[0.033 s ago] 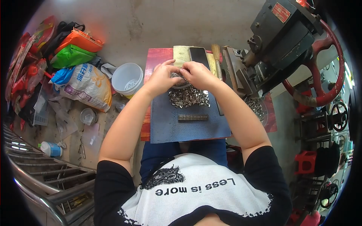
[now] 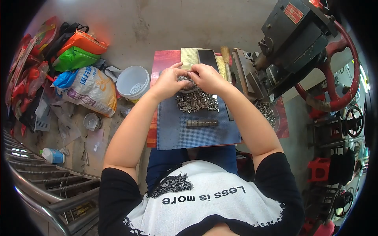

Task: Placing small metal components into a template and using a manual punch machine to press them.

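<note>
Both my hands meet over a clear round tub at the far part of the blue mat. Small metal pieces show inside the tub between my hands. My left hand is curled, with one finger raised and its other fingertips near those of my right hand. My right hand is bent into a pinch at the tub. Whatever the fingertips hold is too small or hidden. Just nearer lies a loose pile of small shiny metal pieces. A dark slotted metal bar lies crosswise on the ribbed blue mat.
Behind my hands are a yellow cloth, a dark phone and a brush. A machine press with a red handwheel stands at right. At left are a white bucket, sacks and a metal rack.
</note>
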`<state>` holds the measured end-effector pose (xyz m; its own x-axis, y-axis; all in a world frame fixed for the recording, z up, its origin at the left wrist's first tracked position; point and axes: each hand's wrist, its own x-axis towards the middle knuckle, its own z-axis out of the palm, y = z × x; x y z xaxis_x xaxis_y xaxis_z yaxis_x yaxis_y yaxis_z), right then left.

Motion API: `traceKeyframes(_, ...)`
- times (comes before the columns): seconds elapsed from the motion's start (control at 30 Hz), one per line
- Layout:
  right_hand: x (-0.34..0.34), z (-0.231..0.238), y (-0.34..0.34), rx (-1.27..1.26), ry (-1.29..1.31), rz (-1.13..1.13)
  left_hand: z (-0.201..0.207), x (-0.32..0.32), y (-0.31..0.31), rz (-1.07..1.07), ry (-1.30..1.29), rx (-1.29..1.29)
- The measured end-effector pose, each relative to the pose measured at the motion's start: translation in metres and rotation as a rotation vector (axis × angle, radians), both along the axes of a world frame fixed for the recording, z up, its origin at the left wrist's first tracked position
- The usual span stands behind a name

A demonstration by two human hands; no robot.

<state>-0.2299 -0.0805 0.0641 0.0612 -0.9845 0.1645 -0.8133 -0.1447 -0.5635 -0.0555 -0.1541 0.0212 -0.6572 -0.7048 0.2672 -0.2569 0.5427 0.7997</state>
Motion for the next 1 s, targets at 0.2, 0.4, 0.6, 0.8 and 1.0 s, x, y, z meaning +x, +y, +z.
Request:
traceKeyframes(0.2,-0.011,0.0,-0.003,0.19,-0.226,-0.045,0.012,-0.004,0.004,0.041,-0.038,-0.014)
traceKeyframes(0.4,-0.015,-0.006,-0.011,0.284,-0.446,-0.091,0.01,-0.002,0.008,0.048,0.078,0.004)
traceKeyframes(0.6,-0.008,-0.014,-0.009,0.091,-0.635,-0.166,0.01,-0.004,0.01,0.149,0.088,-0.022)
traceKeyframes(0.8,0.001,-0.011,-0.007,0.098,-0.45,-0.195,0.013,-0.007,0.024,0.308,-0.16,-0.396)
traceKeyframes(1.0,-0.002,-0.005,-0.006,0.159,-0.42,-0.197,0.011,-0.001,0.02,0.318,-0.154,-0.49)
